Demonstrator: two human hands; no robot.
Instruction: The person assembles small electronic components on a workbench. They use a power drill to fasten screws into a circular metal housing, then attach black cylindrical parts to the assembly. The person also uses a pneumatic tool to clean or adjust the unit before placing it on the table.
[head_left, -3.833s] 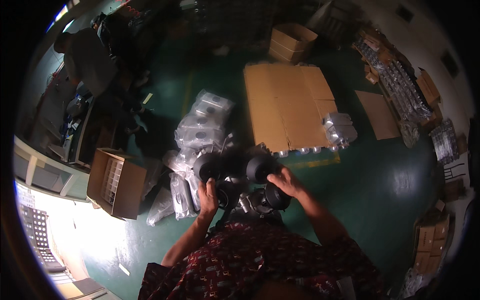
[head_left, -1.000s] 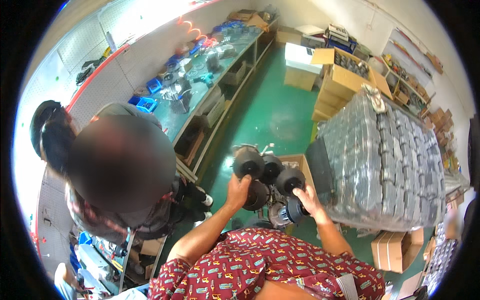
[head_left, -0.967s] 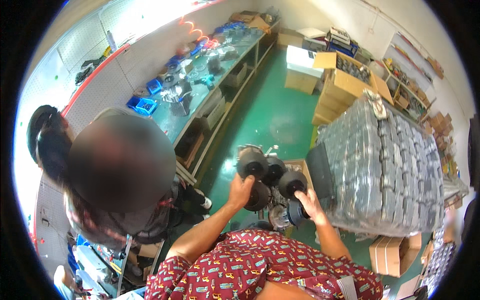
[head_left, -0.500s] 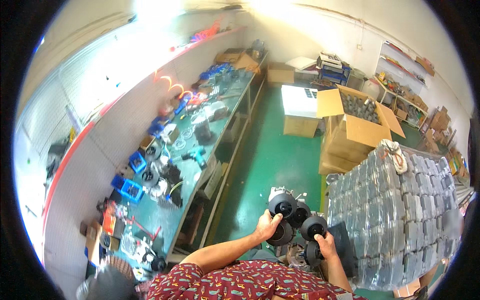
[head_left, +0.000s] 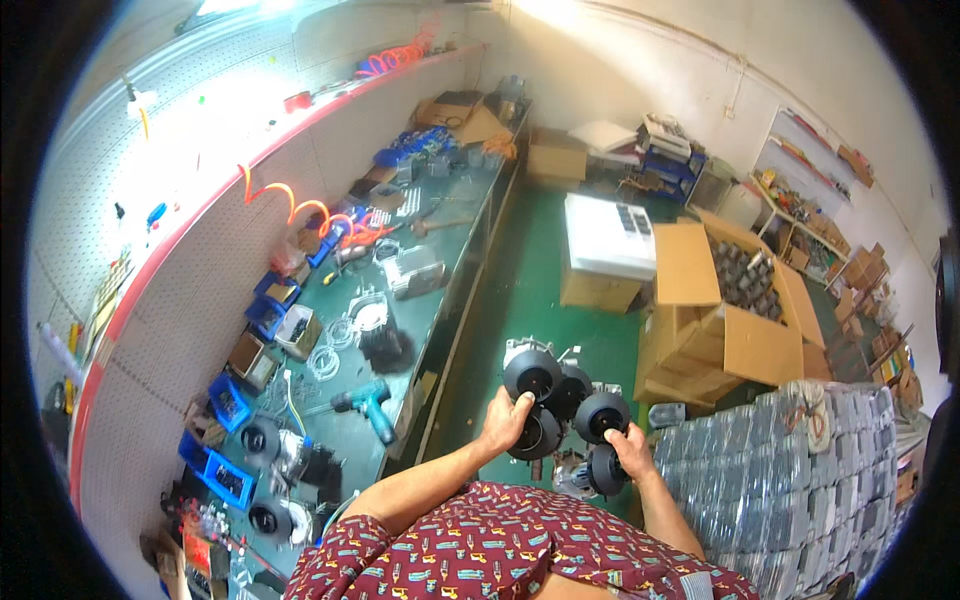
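In front of my body, low in the head view, I carry black round flared parts with hollow centres. My left hand point(head_left: 508, 420) is closed on a cluster of them, its thumb pressed on the rim of the upper black round part point(head_left: 530, 374); another black round part point(head_left: 534, 436) sits just below it. My right hand point(head_left: 632, 452) grips a second group, its thumb on a black round part point(head_left: 602, 412), with a smaller-looking one point(head_left: 606, 470) beneath. Silvery metal pieces point(head_left: 572, 476) show behind and below the black parts. The fingers under both groups are hidden.
Along the left runs a green-topped workbench point(head_left: 350, 440) with a teal power drill point(head_left: 370, 408), blue bins point(head_left: 230, 402) and motor-like parts. To my right stand a wrapped stack of grey parts point(head_left: 770, 480) and an open carton point(head_left: 690, 330). Ahead is a white-topped box point(head_left: 605, 235).
My view has shifted with my body, bringing more of the bench and its drill into sight. Both hands appear further left in the picture, still gripping the black round parts.
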